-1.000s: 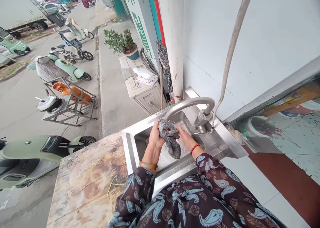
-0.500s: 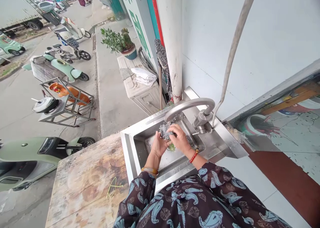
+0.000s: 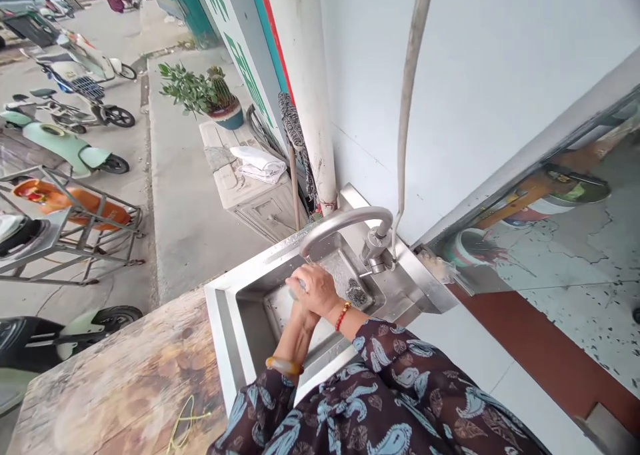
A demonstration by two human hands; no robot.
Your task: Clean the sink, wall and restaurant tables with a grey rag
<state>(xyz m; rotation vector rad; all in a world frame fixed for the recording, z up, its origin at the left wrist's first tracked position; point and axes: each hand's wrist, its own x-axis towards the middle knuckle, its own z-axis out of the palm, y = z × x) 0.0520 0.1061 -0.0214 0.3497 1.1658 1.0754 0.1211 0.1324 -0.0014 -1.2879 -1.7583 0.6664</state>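
Note:
My right hand (image 3: 319,290) lies over my left hand (image 3: 296,308), the two pressed together beneath the spout of the curved metal faucet (image 3: 345,219). Its fingers are closed round the left hand, whose own fingers are mostly hidden. A small greyish patch of something shows between them, too little to name. Both hands are over the stainless steel sink (image 3: 245,335), which is wet with drops. To the right of my hands, a dark, wiry clump like a steel scourer (image 3: 357,293) lies on the sink bottom.
A worn wooden table (image 3: 135,382) adjoins the sink on the left, with a thin yellow-green string (image 3: 185,423) on it. A pipe (image 3: 313,108) and a mop (image 3: 295,128) stand behind. Beyond are a cabinet with a potted plant (image 3: 227,112), scooters and an orange gas cylinder (image 3: 75,205).
My right hand has closed over the left, where both were apart round a dark thing under splashing water. A green piece below them no longer shows. The view has turned to the right.

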